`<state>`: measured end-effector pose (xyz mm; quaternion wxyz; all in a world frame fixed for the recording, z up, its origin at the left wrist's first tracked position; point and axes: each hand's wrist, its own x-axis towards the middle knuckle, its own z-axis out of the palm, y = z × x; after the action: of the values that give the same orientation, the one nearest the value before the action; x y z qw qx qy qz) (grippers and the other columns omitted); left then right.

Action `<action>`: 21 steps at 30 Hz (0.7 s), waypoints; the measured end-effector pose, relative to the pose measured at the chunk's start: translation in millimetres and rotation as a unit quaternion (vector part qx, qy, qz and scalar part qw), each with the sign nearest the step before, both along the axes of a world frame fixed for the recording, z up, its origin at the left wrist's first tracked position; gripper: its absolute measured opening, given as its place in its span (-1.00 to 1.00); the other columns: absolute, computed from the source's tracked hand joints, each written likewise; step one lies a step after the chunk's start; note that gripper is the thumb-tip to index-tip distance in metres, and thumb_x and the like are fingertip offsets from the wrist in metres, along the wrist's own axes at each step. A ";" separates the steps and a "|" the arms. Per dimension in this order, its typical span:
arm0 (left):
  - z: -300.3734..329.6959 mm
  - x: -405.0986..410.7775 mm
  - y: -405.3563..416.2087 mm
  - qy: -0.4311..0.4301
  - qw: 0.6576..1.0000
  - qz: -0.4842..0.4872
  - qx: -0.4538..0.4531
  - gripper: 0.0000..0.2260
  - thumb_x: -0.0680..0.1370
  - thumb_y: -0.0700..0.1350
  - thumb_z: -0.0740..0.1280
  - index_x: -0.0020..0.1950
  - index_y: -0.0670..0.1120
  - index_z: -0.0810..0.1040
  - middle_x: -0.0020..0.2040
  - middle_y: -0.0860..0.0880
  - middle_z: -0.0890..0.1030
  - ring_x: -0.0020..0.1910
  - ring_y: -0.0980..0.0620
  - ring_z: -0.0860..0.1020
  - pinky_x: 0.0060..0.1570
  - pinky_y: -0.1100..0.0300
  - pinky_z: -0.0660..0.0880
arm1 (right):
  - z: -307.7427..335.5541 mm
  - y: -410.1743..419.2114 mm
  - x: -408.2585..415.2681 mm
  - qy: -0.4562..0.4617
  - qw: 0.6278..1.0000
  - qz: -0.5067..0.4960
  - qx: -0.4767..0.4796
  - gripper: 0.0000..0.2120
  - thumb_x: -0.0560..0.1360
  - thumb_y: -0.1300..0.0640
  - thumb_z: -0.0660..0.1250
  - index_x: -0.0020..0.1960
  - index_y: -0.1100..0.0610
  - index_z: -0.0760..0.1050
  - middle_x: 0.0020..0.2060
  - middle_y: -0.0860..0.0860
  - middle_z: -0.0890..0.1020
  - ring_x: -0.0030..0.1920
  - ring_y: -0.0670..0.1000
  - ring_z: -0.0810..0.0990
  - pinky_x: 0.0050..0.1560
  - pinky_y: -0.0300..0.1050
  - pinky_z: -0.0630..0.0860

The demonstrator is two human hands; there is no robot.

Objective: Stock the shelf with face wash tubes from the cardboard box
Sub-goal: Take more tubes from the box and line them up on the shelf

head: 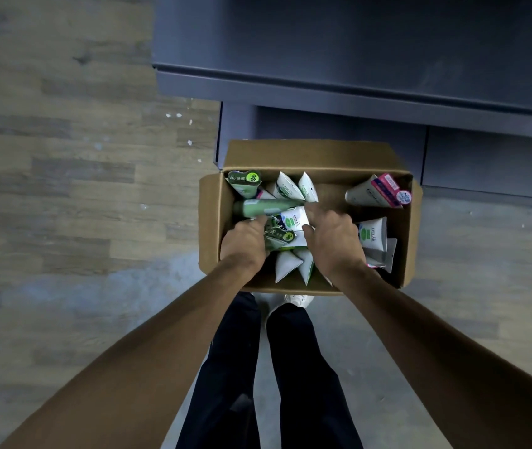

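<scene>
We see white and green tubes [292,222] between our fingers [310,229], brown box [310,155], dark grey shelf [355,43].

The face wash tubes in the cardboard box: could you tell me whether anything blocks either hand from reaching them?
Nothing visible does. The cardboard box is open on top, and both the left hand and the right hand are already inside it, on the face wash tubes near its middle.

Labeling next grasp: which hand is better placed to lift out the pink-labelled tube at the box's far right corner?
Right. The right hand is already inside the cardboard box on the side nearer the pink-labelled tube. The left hand sits at the box's left end among the green tubes and would probably have to cross over.
</scene>
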<state>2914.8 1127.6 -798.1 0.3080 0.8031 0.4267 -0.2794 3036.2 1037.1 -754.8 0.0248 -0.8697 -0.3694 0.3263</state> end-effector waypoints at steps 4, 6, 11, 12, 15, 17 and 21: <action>2.6 -10.0 -0.8 -0.022 0.999 -0.048 0.007 -0.65 0.54 -0.17 0.33 0.32 0.01 0.47 0.19 -0.13 0.57 0.12 -0.18 0.58 0.11 0.02 0.52 | -11.6 1.2 -0.5 0.023 0.999 -0.024 0.039 -0.69 0.59 0.17 0.28 0.30 0.03 0.36 0.01 0.12 0.66 0.00 0.22 0.63 -0.13 -0.07 0.47; 7.6 -14.1 -3.1 -0.042 0.997 -0.061 0.019 -0.67 0.54 -0.11 0.35 0.30 0.02 0.49 0.16 -0.13 0.58 0.07 -0.20 0.59 0.05 0.02 0.53 | -19.9 4.2 1.7 0.030 0.999 -0.033 0.028 -0.64 0.59 0.15 0.28 0.36 0.00 0.34 0.09 0.12 0.65 0.06 0.22 0.62 -0.03 -0.03 0.51; 19.6 -24.7 -4.3 -0.088 0.991 -0.089 0.056 -0.68 0.55 0.00 0.35 0.30 0.08 0.47 0.15 -0.03 0.56 0.03 -0.13 0.60 -0.01 0.03 0.53 | -40.7 12.5 8.7 0.051 0.997 -0.063 0.012 -0.73 0.58 0.11 0.31 0.26 0.10 0.41 0.05 0.14 0.63 0.09 0.21 0.58 -0.02 -0.05 0.47; 22.1 -27.2 -3.3 -0.097 0.990 -0.088 0.054 -0.68 0.54 0.00 0.36 0.30 0.09 0.47 0.15 -0.01 0.57 0.04 -0.11 0.60 0.00 0.04 0.53 | -43.0 13.8 8.0 0.042 0.996 -0.070 0.018 -0.78 0.57 0.11 0.33 0.19 0.11 0.43 -0.01 0.14 0.64 0.05 0.21 0.59 -0.08 -0.08 0.44; 29.3 -32.7 0.5 -0.116 0.990 -0.070 0.041 -0.70 0.54 0.00 0.38 0.26 0.09 0.49 0.15 0.02 0.58 0.07 -0.08 0.59 0.01 0.07 0.53 | -47.5 15.9 2.4 0.022 0.994 -0.105 0.037 -0.87 0.53 0.12 0.39 0.01 0.12 0.46 -0.14 0.12 0.64 -0.05 0.18 0.62 -0.16 -0.14 0.42; 34.0 -34.8 2.7 -0.127 0.989 -0.064 0.029 -0.73 0.54 0.00 0.38 0.23 0.08 0.50 0.18 0.03 0.56 0.10 -0.07 0.58 0.06 0.04 0.54 | -50.1 15.4 -1.1 0.034 0.987 -0.148 0.057 -0.87 0.51 0.13 0.42 0.00 0.11 0.49 -0.12 0.12 0.64 -0.05 0.16 0.62 -0.11 -0.12 0.48; 41.6 -36.7 7.8 -0.143 0.988 -0.051 0.022 -0.71 0.53 0.00 0.38 0.24 0.06 0.51 0.22 0.06 0.54 0.15 -0.02 0.55 0.13 0.02 0.51 | -51.8 13.8 -7.5 0.029 0.976 -0.192 0.094 -0.89 0.49 0.09 0.43 0.00 0.04 0.56 -0.08 0.06 0.64 -0.06 0.09 0.62 -0.14 -0.15 0.49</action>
<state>2878.1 1135.4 -756.5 0.3329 0.8622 0.3431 -0.1678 3028.8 1050.9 -806.6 0.1797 -0.9086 -0.2233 0.3038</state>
